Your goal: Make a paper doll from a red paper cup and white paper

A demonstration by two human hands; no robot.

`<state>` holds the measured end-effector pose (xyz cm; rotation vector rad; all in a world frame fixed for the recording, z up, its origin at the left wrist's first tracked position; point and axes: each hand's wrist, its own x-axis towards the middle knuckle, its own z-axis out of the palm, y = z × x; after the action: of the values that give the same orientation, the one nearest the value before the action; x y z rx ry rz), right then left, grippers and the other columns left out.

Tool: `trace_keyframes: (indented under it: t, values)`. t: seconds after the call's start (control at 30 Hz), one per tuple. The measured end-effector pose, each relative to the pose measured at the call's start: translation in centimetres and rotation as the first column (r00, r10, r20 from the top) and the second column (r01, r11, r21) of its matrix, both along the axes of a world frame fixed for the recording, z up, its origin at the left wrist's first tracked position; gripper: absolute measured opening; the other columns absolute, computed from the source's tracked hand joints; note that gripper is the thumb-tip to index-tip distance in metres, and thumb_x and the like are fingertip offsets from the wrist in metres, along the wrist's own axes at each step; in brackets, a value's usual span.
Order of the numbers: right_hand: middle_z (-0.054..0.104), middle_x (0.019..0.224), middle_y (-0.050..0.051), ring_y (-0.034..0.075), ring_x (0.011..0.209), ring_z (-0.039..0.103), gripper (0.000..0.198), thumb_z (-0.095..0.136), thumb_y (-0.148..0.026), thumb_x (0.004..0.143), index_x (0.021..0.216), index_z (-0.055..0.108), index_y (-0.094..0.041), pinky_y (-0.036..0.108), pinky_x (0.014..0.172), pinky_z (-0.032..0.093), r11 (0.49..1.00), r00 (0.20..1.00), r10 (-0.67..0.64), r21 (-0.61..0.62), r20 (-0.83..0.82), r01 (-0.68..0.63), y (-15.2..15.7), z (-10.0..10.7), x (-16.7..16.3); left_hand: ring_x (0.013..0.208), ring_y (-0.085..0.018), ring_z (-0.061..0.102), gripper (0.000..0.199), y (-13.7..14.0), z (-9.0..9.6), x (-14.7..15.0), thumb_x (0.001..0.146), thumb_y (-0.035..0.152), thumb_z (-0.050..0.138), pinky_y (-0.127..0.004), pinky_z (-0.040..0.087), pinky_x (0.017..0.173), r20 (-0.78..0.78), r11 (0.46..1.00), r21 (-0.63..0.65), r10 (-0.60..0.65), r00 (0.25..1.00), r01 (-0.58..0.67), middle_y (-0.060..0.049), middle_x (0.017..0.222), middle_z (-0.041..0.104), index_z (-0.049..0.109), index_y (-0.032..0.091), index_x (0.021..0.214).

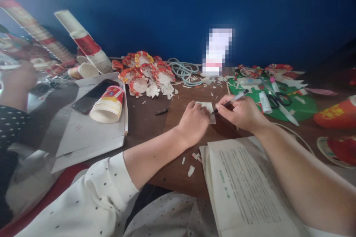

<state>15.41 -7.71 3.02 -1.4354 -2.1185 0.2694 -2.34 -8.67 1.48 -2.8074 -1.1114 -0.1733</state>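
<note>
A small piece of white paper (213,119) lies on the brown table, partly covered by my fingers. My left hand (195,123) presses it down from the left, fingers bent and close together. In my right hand (241,114) is a pen (236,97), gripped between thumb and fingers, its tip at the paper's right side. A black pen cap (161,112) rests on the table to the left of my hands. Below my right forearm lies a folded stack of printed sheets (241,181).
Cut paper-cup pieces (150,72) are heaped at the back, beside a coiled cable (183,70) and a blurred bright screen (218,50). Black-handled scissors (279,100) and a glue stick (265,102) lie right. Stacked cups (107,105) and a phone (90,98) sit left, near another person's arm (18,81).
</note>
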Motion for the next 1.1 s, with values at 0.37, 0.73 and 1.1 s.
trace_keyframes:
  t: [0.37, 0.73, 1.1]
  values:
    - [0.063, 0.061, -0.001, 0.013, 0.055, 0.057, 0.015, 0.054, -0.028, 0.079, 0.068, 0.06, -0.02, 0.025, 0.056, 0.04, 0.999, 1.0, 0.024, -0.025, -0.014, -0.024, -0.06, 0.12, -0.03, 0.099, -0.024, 0.053, 0.027, 0.01, 0.12, 0.12, 0.088, 0.012, 0.042, -0.043, 0.032, 0.098, -0.021, 1.0, -0.018, 0.014, 1.0, -0.014, -0.014, 0.103, 0.064, 0.062, 0.008, 0.106]
    - [0.064, 0.061, -0.001, 0.013, 0.054, 0.057, 0.015, 0.055, -0.029, 0.079, 0.067, 0.059, -0.021, 0.026, 0.055, 0.041, 0.998, 1.0, 0.017, -0.054, -0.018, -0.018, -0.2, 0.31, -0.17, 0.098, -0.025, 0.053, 0.025, -0.04, 0.17, 0.01, 0.087, 0.011, 0.043, -0.043, 0.031, 0.099, 0.004, 1.0, -0.025, 0.009, 1.0, -0.009, -0.013, 0.1, 0.065, 0.062, 0.008, 0.102]
    - [0.064, 0.06, -0.001, 0.013, 0.053, 0.057, 0.014, 0.056, -0.028, 0.079, 0.068, 0.061, -0.021, 0.024, 0.053, 0.04, 0.998, 0.999, 0.007, -0.069, -0.044, -0.01, -0.14, 0.06, -0.06, 0.097, -0.024, 0.051, 0.024, 0.32, 0.61, -0.52, 0.087, 0.013, 0.043, -0.042, 0.035, 0.091, 0.043, 0.994, -0.106, 0.02, 0.999, -0.015, -0.011, 0.099, 0.063, 0.063, 0.013, 0.101]
